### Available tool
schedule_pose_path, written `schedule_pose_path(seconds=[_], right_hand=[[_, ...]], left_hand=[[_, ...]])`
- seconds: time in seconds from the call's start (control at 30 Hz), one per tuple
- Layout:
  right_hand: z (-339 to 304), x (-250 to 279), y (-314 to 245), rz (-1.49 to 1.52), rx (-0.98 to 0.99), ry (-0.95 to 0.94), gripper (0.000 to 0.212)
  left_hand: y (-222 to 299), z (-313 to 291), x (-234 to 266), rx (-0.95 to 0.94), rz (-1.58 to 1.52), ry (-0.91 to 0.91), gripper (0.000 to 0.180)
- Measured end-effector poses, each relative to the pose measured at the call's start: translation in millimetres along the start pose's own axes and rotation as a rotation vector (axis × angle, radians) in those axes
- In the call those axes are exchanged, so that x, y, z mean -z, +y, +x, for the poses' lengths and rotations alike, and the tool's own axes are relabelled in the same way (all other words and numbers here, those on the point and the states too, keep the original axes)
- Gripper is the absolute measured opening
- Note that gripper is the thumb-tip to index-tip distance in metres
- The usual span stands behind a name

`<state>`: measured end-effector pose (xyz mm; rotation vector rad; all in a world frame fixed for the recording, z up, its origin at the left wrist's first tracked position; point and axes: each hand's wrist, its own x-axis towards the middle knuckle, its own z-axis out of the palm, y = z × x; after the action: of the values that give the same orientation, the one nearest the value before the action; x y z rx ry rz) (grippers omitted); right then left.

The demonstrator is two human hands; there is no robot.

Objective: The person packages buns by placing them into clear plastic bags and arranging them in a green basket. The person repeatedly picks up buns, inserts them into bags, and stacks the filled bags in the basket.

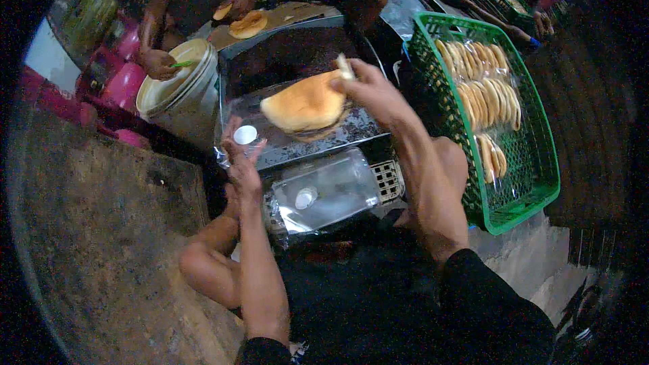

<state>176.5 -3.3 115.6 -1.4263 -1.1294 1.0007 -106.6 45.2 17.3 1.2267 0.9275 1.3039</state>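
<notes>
My left hand (245,165) is closed on a clear plastic bag with a round white label (245,135), at the left edge of a dark metal tray (365,140). Over the tray is a golden, flat bread bun (304,103), slightly blurred. My right hand (372,91) grips the bun's right end, thumb against it. A narrow pale piece (345,67) shows at the fingertips; I cannot tell whether it belongs to the bun. Below the tray, a stack of clear plastic bags (338,179) lies close to my body, with another white label on top.
At right stands a green plastic crate (551,169) with rows of bagged buns (488,98). A white bucket (145,105) stands at left, where another person's hand (159,64) holds a green-handled tool. That person's other hand is near buns (249,23) on cardboard. A wooden surface (108,209) lies left.
</notes>
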Motion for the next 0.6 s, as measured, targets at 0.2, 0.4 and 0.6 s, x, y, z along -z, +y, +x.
schedule_pose_path(seconds=[0.2,0.4,0.6], right_hand=[[-51,-33,10,0.044,0.211,0.053,0.057],[-83,-27,-20,-0.678,0.811,0.454,0.025],[-121,77,-53,-1.327,0.527,0.298,0.061]], left_hand=[[17,-32,-68,0.345,-0.51,-0.029,0.071],[23,-30,-96,0.501,-0.945,0.021,0.068],[69,-55,-211,0.449,-0.513,-0.342,0.066]])
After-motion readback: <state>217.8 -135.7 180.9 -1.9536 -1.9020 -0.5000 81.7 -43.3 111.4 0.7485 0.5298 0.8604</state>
